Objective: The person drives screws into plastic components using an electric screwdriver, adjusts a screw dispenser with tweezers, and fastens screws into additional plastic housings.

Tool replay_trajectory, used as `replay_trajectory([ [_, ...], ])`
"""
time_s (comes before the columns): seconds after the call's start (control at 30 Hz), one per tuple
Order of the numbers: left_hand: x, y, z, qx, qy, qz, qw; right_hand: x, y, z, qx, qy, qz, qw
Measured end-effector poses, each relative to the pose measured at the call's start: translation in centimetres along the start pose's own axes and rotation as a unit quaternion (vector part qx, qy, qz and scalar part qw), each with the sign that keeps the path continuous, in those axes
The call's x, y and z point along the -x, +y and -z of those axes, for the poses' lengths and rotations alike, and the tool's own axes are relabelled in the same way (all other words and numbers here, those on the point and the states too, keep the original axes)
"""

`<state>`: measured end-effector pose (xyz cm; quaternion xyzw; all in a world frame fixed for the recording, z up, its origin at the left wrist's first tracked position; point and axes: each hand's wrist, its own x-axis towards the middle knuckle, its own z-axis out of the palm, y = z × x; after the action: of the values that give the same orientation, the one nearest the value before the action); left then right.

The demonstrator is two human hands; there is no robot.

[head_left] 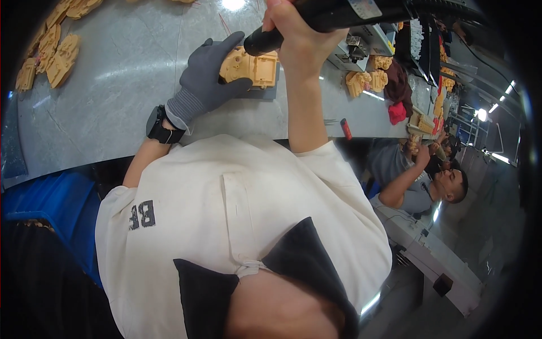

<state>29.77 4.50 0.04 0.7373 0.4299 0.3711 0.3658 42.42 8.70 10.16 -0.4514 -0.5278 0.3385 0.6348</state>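
Note:
My left hand [207, 73], in a grey glove with a dark watch at the wrist, grips a tan moulded plastic part [263, 70] from its left side. Under that part lies a dark grey block [263, 94] on the table. My bare right hand [302, 28] is wrapped round a thick black tube-shaped tool [333, 14]. The tool's rounded end reaches down to the upper edge of the part, near my left fingertips; whether it touches cannot be made out.
Several tan parts [62, 61] lie at the far left, and more [367, 82] sit right of my arm beside a metal box [364, 48]. A red cylinder [345, 129] lies near the table edge. A blue bin [51, 198] stands lower left. Another person [415, 175] works at right.

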Motion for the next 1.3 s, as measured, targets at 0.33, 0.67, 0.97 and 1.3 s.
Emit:
replay_trajectory([
  [0.33,-0.2,-0.6,-1.5,-0.090,0.039,-0.021,0.995,0.6,-0.5,-0.3,-0.025,0.014,-0.014,0.999],
  [0.67,0.1,0.1,-0.3,-0.039,0.044,-0.028,0.998,-0.1,-0.2,13.5,-0.188,0.208,0.004,0.960],
  [0.97,-1.6,0.8,-0.1,0.105,-0.049,0.160,0.980,0.1,6.0,11.2,0.094,0.117,-0.028,0.988],
  [1.3,-1.3,-1.7,7.9,0.700,0.144,0.231,0.661,14.9,-1.5,24.3,0.549,-0.061,-0.210,0.807],
])
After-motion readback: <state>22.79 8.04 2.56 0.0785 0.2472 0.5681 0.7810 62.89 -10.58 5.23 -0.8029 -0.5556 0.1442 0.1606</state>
